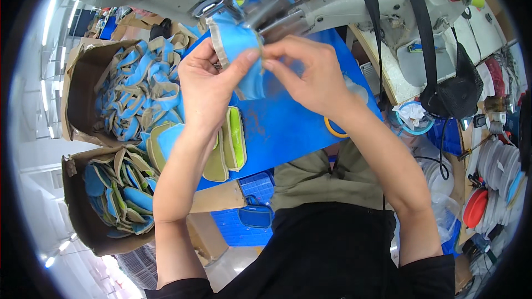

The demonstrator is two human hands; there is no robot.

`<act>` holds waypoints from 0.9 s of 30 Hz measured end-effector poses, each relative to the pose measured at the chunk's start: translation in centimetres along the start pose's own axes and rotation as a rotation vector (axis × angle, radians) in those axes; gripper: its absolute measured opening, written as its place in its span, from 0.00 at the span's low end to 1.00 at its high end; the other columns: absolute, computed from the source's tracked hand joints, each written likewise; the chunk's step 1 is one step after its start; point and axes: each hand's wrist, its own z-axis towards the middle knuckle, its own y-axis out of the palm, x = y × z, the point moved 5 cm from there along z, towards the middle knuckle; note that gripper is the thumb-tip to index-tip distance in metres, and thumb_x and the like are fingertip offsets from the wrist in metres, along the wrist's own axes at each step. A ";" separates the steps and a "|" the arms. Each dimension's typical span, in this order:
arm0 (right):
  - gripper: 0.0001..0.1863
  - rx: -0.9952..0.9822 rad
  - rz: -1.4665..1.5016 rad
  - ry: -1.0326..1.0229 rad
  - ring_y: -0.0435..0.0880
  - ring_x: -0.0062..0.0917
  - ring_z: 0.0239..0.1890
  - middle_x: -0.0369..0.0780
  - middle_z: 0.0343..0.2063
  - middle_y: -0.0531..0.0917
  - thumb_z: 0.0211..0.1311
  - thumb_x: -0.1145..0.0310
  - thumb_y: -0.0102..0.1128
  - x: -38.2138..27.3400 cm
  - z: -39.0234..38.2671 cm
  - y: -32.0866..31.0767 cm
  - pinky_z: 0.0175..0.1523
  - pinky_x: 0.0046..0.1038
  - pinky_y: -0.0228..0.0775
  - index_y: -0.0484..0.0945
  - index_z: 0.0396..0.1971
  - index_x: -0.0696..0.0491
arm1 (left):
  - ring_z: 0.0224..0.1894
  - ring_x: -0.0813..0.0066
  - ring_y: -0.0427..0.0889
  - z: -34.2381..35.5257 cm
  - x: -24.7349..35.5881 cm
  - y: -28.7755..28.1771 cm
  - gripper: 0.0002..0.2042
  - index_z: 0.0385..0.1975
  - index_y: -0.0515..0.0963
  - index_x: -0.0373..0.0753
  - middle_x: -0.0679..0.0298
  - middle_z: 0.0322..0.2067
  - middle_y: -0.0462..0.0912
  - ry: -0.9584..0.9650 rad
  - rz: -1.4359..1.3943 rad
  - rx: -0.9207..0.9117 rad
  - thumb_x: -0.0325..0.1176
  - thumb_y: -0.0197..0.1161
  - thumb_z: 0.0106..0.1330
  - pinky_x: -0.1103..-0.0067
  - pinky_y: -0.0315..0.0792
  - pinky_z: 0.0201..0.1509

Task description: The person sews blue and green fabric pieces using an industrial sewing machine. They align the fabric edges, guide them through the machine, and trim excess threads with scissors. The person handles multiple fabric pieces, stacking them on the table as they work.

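Observation:
A blue fabric piece with beige edging (235,33) is held up just under the presser area of a sewing machine (327,11). My left hand (206,86) is closed on its left side, thumb across the front and fingers behind. Thumb and forefinger of my right hand (313,72) pinch its right edge, partly blurred. Below my left hand, olive and lime-green padded fabric pieces (237,138) lie on the blue table (282,138), and my left forearm covers part of them.
At the left, one cardboard box (75,91) holds many blue-and-beige fabric bands, and another box (77,210) holds green and blue padded pieces. A yellow ring-shaped handle (334,128) lies near the table's right edge. Black straps (421,39) hang at the right.

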 end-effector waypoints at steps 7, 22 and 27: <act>0.13 0.120 -0.013 0.026 0.87 0.31 0.37 0.39 0.36 0.87 0.55 0.72 0.76 -0.6 -0.9 0.9 0.37 0.29 0.75 0.84 0.41 0.53 | 0.41 0.79 0.86 -0.6 -0.3 0.5 0.12 0.45 0.83 0.31 0.59 0.40 0.89 0.002 -0.046 0.056 0.21 0.74 0.63 0.82 0.80 0.48; 0.10 0.132 -0.108 -0.006 0.89 0.33 0.38 0.41 0.36 0.89 0.55 0.75 0.75 -1.3 -0.3 0.8 0.39 0.30 0.79 0.87 0.38 0.54 | 0.40 0.82 0.85 -1.2 -0.8 0.6 0.11 0.44 0.82 0.32 0.61 0.40 0.89 -0.002 -0.131 0.114 0.22 0.74 0.63 0.83 0.79 0.45; 0.10 0.121 -0.130 -0.002 0.89 0.32 0.37 0.41 0.36 0.89 0.54 0.76 0.76 -1.0 -0.2 0.9 0.38 0.29 0.78 0.88 0.37 0.55 | 0.40 0.81 0.86 -1.6 -1.0 0.8 0.14 0.47 0.82 0.32 0.61 0.41 0.89 -0.038 -0.155 0.118 0.21 0.74 0.62 0.83 0.79 0.47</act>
